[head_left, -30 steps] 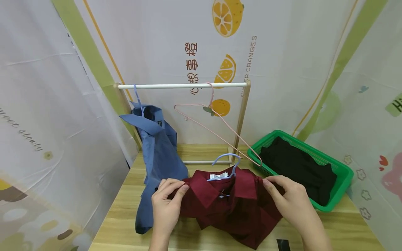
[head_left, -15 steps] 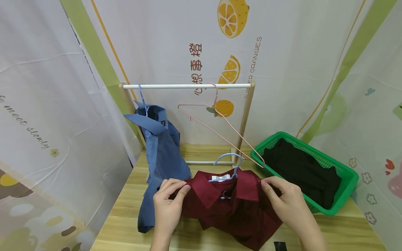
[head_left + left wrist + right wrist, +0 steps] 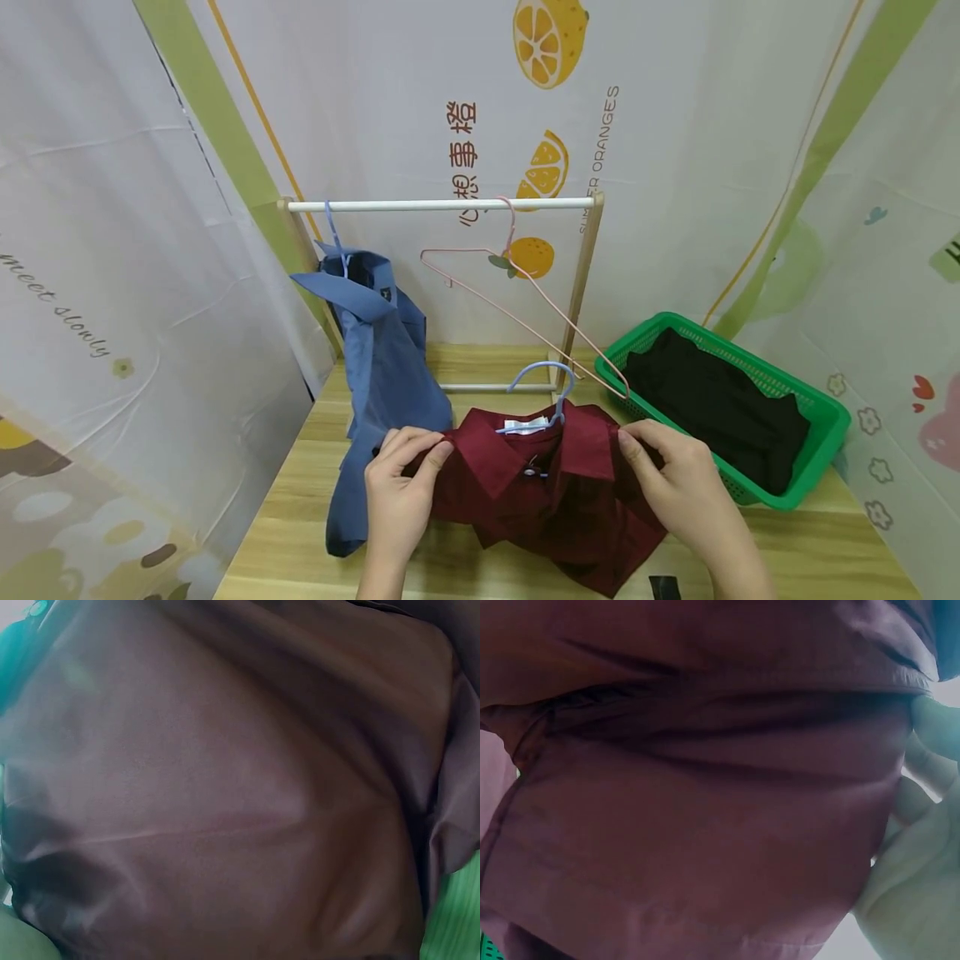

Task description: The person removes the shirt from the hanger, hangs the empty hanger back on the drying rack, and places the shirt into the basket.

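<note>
Head view: our left hand (image 3: pixel 401 492) and right hand (image 3: pixel 675 487) pinch the maroon shirt (image 3: pixel 555 500) shoulders; the blue hanger (image 3: pixel 543 392) may slip out if we tilt it.

**Inventory of items on and around the table**

Two hands: left hand (image 3: pixel 401 487), right hand (image 3: pixel 678 483). Three garments: one dark red shirt (image 3: pixel 558 500), one blue shirt (image 3: pixel 382 367), one black garment (image 3: pixel 712 408). Three hangers: two blue (image 3: pixel 542 385) (image 3: pixel 332 233), one pink hanger (image 3: pixel 525 300). One rail (image 3: pixel 442 205). One green basket (image 3: pixel 821 437).
</note>
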Available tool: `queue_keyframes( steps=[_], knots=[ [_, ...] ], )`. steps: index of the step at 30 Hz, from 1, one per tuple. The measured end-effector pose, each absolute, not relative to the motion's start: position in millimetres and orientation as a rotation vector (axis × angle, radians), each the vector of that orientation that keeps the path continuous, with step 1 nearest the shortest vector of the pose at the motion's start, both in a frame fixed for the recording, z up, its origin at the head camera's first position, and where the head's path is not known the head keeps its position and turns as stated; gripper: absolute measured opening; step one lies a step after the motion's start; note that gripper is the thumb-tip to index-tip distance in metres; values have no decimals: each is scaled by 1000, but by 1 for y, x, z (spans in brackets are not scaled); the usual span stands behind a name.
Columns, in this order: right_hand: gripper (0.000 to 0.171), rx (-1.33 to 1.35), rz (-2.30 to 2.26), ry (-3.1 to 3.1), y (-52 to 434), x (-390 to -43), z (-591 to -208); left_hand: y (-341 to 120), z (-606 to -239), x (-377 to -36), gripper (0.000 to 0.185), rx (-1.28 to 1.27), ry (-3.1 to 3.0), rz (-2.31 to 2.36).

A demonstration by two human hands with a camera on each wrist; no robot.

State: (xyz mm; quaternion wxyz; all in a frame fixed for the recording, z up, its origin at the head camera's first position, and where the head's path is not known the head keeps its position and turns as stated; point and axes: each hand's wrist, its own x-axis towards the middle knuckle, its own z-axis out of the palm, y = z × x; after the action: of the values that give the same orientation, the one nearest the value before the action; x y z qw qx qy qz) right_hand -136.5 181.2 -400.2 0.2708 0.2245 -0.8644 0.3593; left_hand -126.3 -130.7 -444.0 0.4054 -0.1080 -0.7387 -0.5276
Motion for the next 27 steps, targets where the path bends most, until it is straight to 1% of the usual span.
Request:
queue_keyframes(
  steps=[5, 9, 17, 27],
  knots=[
    [19, 553, 939, -2284, 179, -137, -399, -130, -443, -126, 16, -273, -1869, -1357],
    [19, 478, 945, -2231, 181, -137, -397, -129, -443, -124, 14, -235, -1849, -1463],
    [23, 456, 966, -2118, 195, -138, -390, -131, -443, -119, 11, -31, -1811, -1637],
    [24, 379, 985, -2108, 207, -136, -386, -134, -445, -119, 20, 304, -1886, -1640]
  ],
)
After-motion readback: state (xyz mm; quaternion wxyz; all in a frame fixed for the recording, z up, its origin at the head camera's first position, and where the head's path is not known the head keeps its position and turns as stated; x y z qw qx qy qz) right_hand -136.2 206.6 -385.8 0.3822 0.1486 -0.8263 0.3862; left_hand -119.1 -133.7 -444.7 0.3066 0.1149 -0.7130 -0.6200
